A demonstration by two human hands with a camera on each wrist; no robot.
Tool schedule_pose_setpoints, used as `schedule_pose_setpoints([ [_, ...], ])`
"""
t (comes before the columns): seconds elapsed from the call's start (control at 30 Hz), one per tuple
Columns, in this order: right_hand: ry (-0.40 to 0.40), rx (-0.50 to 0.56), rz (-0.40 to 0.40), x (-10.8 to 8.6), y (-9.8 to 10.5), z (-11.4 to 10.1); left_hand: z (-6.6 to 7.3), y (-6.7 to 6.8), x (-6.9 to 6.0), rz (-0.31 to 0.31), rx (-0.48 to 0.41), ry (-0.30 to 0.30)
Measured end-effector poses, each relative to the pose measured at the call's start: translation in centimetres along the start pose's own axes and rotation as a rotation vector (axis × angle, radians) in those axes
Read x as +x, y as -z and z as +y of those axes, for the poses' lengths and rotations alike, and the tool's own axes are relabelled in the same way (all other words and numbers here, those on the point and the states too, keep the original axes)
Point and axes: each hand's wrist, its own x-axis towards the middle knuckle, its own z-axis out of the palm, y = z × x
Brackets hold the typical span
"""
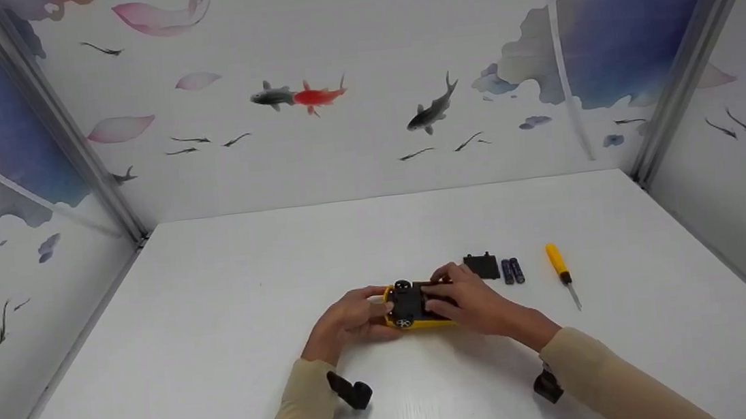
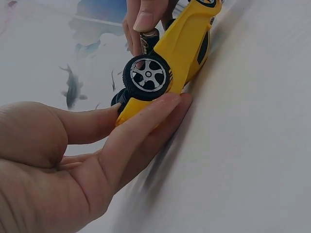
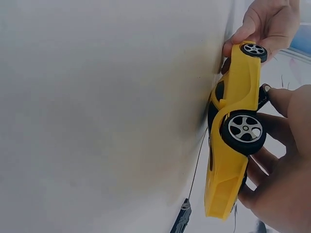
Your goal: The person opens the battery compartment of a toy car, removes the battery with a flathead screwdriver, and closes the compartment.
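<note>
A yellow toy car (image 1: pixel 421 323) lies upside down on the table, its black underside and wheels facing up. My left hand (image 1: pixel 356 314) grips one end of it, thumb on the underside and fingers along the yellow body (image 2: pixel 180 48). Over the other part of the underside is my right hand (image 1: pixel 474 299). Its thumb and fingers hold a dark battery (image 2: pixel 149 41) at the car's underside; in the right wrist view the battery's end (image 3: pixel 264 94) shows by the thumb. How deep the battery sits in the car is hidden.
Beyond my right hand lie a black battery cover (image 1: pixel 482 267) and two dark batteries (image 1: pixel 512 270) side by side. Farther right is a screwdriver (image 1: pixel 558 263) with a yellow handle. Printed panels (image 1: pixel 354 156) stand around the white table (image 1: pixel 228 264).
</note>
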Motion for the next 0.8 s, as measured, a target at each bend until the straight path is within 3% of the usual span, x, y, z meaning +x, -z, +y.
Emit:
schedule_pose_setpoints([
  [0.17,-0.022,0.015,0.002,-0.2,0.0,0.1,0.1,0.0,-0.1,0.003,0.018,0.002],
  [0.57,-0.175,0.096,-0.023,0.7,0.5,-0.7,0.0,0.0,0.0,0.018,0.034,0.003],
  [0.8,-0.226,0.225,-0.056,1.0,0.7,-0.5,0.0,-0.1,-0.1,0.011,0.031,0.004],
])
